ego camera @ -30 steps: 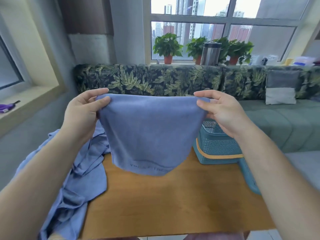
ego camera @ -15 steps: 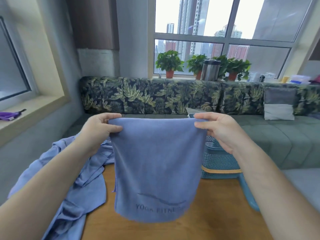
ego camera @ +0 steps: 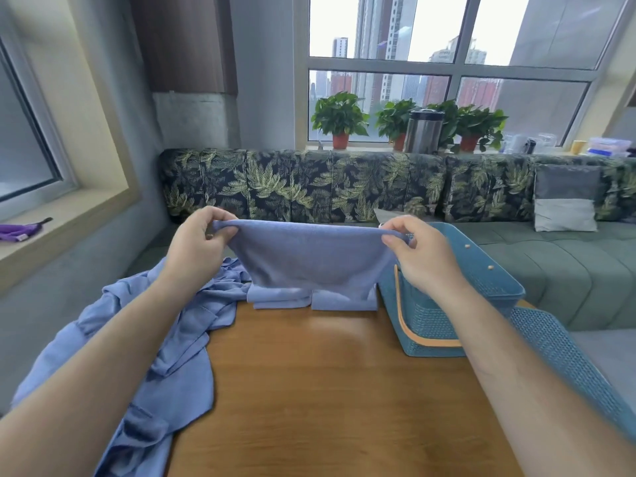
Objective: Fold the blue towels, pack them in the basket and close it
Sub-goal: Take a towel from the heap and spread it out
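A blue towel (ego camera: pixel 309 259) hangs stretched between my hands above the far edge of the wooden table (ego camera: pixel 327 390). My left hand (ego camera: pixel 196 249) pinches its left top corner and my right hand (ego camera: pixel 423 256) pinches the right one. The towel's lower end lies bunched on the table's far edge. A teal woven basket (ego camera: pixel 488 280) with an orange band stands open just right of the towel, partly behind my right hand. Its teal lid (ego camera: pixel 568 366) lies beside it under my right forearm. A heap of more blue towels (ego camera: pixel 165 356) spills over the table's left side.
A leaf-patterned sofa back (ego camera: pixel 309 184) and green seat cushions (ego camera: pixel 568 270) lie beyond the table. Potted plants (ego camera: pixel 339 118) and a metal flask (ego camera: pixel 423 130) stand on the windowsill. A purple cloth (ego camera: pixel 20 230) rests on the left sill.
The towel has come down: it hung free in the air before, and now its lower end rests bunched on the table's far edge. Both hands moved forward and down, keeping their pinch.
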{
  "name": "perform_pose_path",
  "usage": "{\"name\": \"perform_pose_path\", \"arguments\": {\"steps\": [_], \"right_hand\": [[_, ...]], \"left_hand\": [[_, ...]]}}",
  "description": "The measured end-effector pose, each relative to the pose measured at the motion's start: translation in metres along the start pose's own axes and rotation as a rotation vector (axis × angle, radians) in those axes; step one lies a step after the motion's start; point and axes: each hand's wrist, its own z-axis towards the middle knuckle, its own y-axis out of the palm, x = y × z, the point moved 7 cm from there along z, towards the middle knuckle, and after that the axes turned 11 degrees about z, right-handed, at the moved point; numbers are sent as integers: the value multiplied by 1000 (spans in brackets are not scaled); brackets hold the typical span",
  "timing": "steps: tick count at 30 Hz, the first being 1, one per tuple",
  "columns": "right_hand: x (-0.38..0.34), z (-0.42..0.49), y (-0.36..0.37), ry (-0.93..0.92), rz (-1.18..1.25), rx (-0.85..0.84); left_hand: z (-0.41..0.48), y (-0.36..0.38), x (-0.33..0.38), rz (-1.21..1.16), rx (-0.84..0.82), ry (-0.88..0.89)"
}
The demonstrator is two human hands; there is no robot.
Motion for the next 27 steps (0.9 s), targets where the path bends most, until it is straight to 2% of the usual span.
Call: {"name": "perform_pose_path", "arguments": {"steps": [4, 9, 11, 14, 19, 23, 25, 27], "right_hand": [[54, -49, 17, 173, 88, -25], [157, -147, 54, 443, 108, -103], [184, -186, 62, 513, 104, -80], [192, -214, 63, 476, 101, -15], [188, -215, 64, 421, 119, -4], [185, -218, 58, 391, 58, 42], [187, -219, 57, 418, 58, 70], [184, -213, 58, 362, -51, 73]], "left_hand": [[-58, 31, -44, -123, -127, -110], [-163, 87, -126, -40, -330, -309], [-198, 102, -146, -30, -363, -375], [-220, 107, -149, 23, -320, -349], [-225, 103, -144, 34, -286, -315], [-229, 100, -144, -75, -260, -380], [-232, 105, -149, -183, -292, -466], [-228, 110, -144, -88, -347, -439]]}}
